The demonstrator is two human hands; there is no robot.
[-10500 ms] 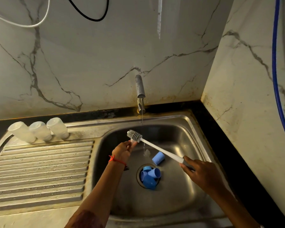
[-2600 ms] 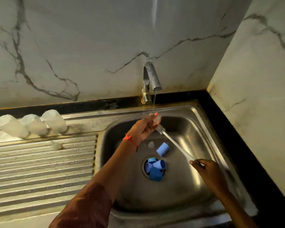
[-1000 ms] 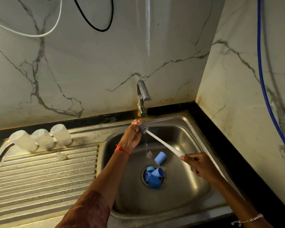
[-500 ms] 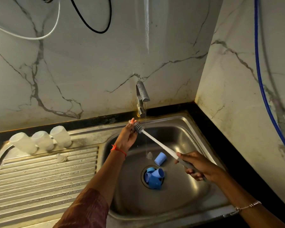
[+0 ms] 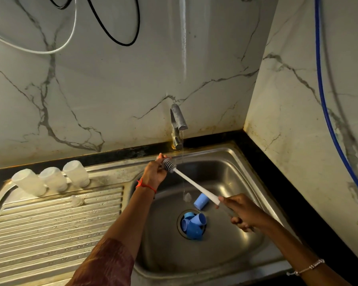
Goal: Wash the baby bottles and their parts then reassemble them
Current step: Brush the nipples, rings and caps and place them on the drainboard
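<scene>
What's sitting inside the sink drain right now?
Several blue bottle parts are piled together in the drain. Anything beneath them, including the drain opening itself, is covered.

Small part in left hand mostly hidden by brush.

Dim; glare on sink; wide-angle bending at edges
</scene>
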